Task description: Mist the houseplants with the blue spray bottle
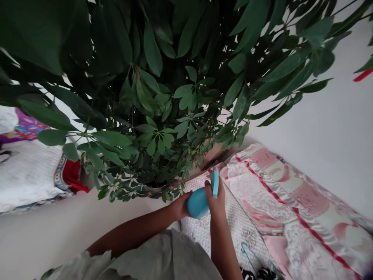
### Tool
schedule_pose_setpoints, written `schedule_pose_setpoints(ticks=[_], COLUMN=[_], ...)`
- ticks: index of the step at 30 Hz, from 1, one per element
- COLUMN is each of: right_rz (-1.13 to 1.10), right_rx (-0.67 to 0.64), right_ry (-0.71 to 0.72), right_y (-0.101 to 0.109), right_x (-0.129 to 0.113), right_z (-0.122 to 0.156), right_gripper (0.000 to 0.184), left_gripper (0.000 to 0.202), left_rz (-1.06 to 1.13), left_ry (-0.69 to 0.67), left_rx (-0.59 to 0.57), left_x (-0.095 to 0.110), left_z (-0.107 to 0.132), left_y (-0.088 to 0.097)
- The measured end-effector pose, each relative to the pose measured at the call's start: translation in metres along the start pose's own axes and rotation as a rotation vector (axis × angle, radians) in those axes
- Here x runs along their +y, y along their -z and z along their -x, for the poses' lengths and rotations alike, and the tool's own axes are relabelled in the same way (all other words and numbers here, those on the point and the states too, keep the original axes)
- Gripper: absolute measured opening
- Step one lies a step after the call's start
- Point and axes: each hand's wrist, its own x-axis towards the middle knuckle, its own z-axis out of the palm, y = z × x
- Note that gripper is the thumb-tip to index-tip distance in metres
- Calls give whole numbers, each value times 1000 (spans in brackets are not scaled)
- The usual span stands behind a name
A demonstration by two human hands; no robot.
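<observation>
Between my two hands is a blue spray bottle (198, 203), its rounded body to the left and its light blue spray head (215, 182) to the right. My left hand (181, 206) is wrapped around the body's left side. My right hand (216, 197) is closed about the neck below the spray head, its thumb on the near side. Just beyond the bottle rises a large leafy plant (157, 136), which fills the upper part of the view. The plant's pot (155, 187) shows only in part under the leaves.
To the right lies a bed with a pink and white patterned cover (279, 194). A blue clothes hanger (253, 256) is near its front edge. At left, a white cover (26, 175) with a red cloth (72, 177) beside it. A white wall (344, 144) stands at far right.
</observation>
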Motion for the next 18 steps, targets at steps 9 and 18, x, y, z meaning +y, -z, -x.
schedule_pose_setpoints(ticks=[9,18], right_rz=[-39,-60], right_rx=[-38,-145], right_ry=[15,95], right_y=[-18,-19], right_x=[17,13], right_z=[1,2], right_gripper=[19,36], left_gripper=[50,45], left_rz=[52,16], left_ry=[52,-3], left_rx=[156,209], left_x=[1,11], left_z=[1,3], left_y=[18,19])
